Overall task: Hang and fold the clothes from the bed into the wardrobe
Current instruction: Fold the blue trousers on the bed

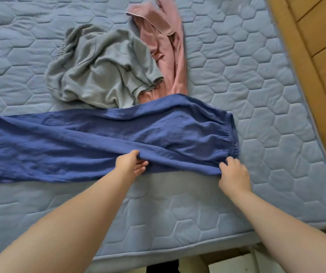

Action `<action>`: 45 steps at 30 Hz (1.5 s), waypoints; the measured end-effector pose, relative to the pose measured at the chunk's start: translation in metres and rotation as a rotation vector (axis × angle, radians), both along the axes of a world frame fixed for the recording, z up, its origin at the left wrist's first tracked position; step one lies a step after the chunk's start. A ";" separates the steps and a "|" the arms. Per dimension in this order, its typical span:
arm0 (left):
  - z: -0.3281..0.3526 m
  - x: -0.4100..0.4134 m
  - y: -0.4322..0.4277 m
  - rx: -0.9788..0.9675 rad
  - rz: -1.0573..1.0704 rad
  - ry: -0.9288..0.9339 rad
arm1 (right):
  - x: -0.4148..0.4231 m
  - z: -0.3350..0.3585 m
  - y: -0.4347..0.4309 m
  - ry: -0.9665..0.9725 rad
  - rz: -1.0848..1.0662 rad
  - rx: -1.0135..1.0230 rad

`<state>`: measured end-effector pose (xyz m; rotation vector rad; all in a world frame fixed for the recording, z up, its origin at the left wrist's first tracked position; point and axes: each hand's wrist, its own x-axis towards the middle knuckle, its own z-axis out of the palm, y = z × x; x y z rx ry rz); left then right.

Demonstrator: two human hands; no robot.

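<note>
Head view: blue trousers (99, 138) lie flat across the quilted bed (178, 209); left hand (131, 164) pinches their near edge mid-length; right hand (234, 175) grips the same edge near the elastic waistband; behind, a crumpled grey garment (103, 66) touches a pink one (166, 46), possibly a shirt.

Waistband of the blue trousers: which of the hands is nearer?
Right. The right hand pinches the near edge of the blue trousers beside the waistband; the left hand grips that edge farther toward the legs.
</note>
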<state>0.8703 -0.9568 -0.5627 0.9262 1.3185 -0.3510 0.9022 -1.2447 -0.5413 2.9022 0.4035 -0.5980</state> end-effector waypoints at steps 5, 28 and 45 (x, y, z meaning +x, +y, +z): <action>0.037 0.052 0.013 0.128 -0.048 -0.055 | 0.071 0.028 0.007 -0.082 -0.109 0.183; 0.008 -0.009 -0.092 -0.186 -0.336 0.088 | 0.118 0.004 -0.005 0.216 -1.612 1.368; 0.386 0.147 -0.107 0.438 -1.389 -0.873 | 0.106 0.349 -0.026 0.490 -0.422 1.671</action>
